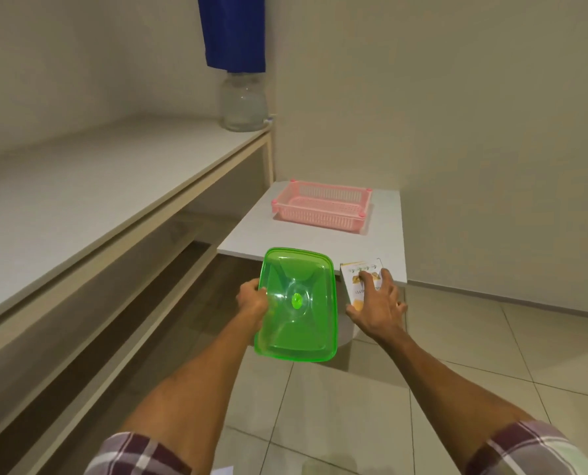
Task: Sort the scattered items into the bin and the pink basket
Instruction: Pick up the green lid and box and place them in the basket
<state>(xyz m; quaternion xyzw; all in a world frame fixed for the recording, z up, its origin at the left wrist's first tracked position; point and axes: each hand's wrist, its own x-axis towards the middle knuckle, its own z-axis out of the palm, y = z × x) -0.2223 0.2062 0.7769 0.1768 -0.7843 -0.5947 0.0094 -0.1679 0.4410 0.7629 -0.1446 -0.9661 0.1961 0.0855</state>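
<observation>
A translucent green bin [297,305], lid on, is gripped at its left edge by the left hand [252,302], whose fingers are closed around the rim; the container is held in the air just short of the near edge of a small white table [320,240], tilted so its lid faces the camera. Just to the right of that grip, the right hand [378,303] is laid with fingers spread and open over a small white carton [359,274] printed with a food picture, which sits at the table's near right corner; the fingertips are seen touching the carton, but whether it is actually grasped cannot be told. Beyond both hands, towards the far end of the same table, a pink basket [321,209] with perforated walls is set flat against the wall. Well to the left of the left hand, a long pale counter [80,186] is seen, with a clear glass jar [243,106] standing at its far end beneath a blue cloth [232,32]. Plaid sleeves [138,454] are visible at the bottom edge, over a tiled floor [474,358].
</observation>
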